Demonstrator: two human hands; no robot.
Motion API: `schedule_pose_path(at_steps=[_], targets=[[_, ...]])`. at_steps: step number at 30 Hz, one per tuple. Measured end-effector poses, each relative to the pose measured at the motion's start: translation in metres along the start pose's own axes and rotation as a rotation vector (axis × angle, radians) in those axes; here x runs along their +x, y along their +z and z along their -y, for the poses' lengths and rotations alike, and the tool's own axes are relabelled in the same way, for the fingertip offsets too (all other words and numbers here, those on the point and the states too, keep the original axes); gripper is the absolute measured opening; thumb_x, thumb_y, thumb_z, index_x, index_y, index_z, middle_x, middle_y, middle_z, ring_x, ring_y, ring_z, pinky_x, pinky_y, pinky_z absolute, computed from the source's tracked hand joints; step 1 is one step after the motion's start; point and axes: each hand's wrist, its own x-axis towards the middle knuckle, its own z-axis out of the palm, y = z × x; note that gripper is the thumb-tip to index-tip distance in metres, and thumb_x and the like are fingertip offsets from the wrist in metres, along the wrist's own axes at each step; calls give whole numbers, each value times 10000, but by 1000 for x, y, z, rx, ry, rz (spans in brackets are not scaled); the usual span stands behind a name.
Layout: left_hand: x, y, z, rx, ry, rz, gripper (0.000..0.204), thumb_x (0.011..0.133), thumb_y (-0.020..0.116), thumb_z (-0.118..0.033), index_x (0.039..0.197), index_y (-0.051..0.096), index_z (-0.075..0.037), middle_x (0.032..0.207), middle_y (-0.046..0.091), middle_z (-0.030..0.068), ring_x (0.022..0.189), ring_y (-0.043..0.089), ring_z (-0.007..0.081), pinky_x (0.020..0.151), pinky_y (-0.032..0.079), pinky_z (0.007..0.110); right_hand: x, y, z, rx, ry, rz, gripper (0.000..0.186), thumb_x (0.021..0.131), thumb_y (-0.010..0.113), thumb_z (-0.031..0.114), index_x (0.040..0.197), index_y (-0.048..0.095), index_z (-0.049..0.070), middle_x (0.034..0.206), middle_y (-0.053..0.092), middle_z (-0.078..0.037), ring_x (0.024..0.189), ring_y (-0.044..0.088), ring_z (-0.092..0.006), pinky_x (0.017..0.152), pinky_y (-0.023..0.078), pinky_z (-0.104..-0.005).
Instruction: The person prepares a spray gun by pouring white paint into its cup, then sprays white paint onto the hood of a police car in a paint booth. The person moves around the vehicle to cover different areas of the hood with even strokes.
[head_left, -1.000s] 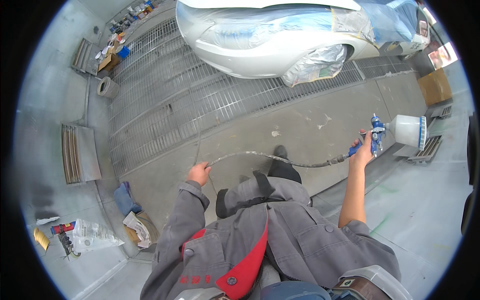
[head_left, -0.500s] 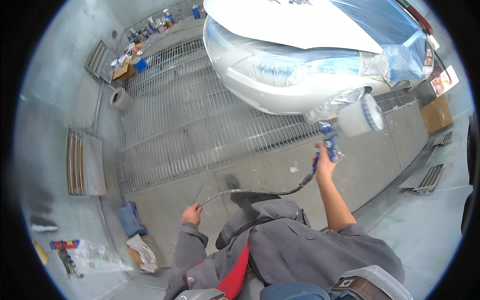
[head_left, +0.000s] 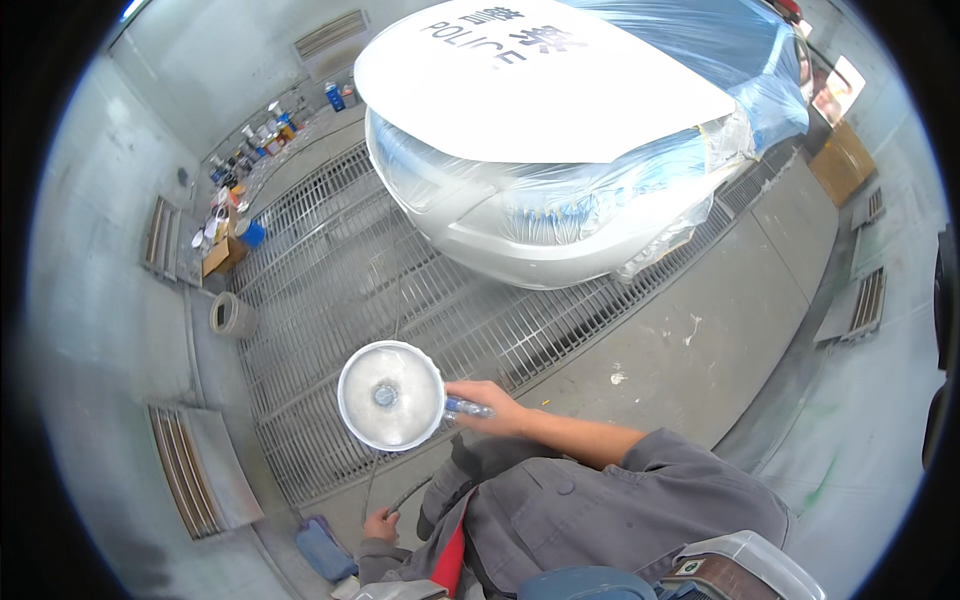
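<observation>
Spray gun (head_left: 412, 402): swung to seven o'clock, our right hand (head_left: 506, 411) gripping it. Hose (head_left: 411, 493): pinched in our left hand (head_left: 380, 525), likely against dragging.

Pale bucket (head_left: 240, 316) near cardboard box (head_left: 222, 259); blue can (head_left: 250, 233) beside box.

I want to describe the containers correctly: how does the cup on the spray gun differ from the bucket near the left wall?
The cup, on the spray gun in the right hand, is held in the air; the bucket rests near the left wall. The cup shows a covered end; the bucket shows a dark, open mouth. The cup looks whitish, the bucket duller beige-grey. Both are round containers.
</observation>
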Motion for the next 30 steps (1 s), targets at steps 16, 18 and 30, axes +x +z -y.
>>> schedule_pose_path(at_steps=[16,18,30], targets=[[300,-255,-57,93,466,-200,316,877,811,-262,1116,757,-62,1035,717,167,934,692,358,860,549,465,148,44,-62,259,477,-1215,187,971,761,244,1010,771,61,608,589,36,511,526,-64,490,396,-248],[338,-300,-72,34,511,-193,288,873,812,-220,1106,755,-60,1014,702,163,928,688,353,837,548,450,188,63,-46,202,463,-1362,203,990,733,248,981,771,49,606,602,20,497,532,-67,472,402,-247],[530,-525,-209,-34,851,-107,243,851,807,-132,1074,749,-51,931,665,107,853,673,286,752,532,403,394,130,-12,291,271,-1587,215,1028,687,270,983,695,59,701,573,7,516,532,-88,459,422,-253]])
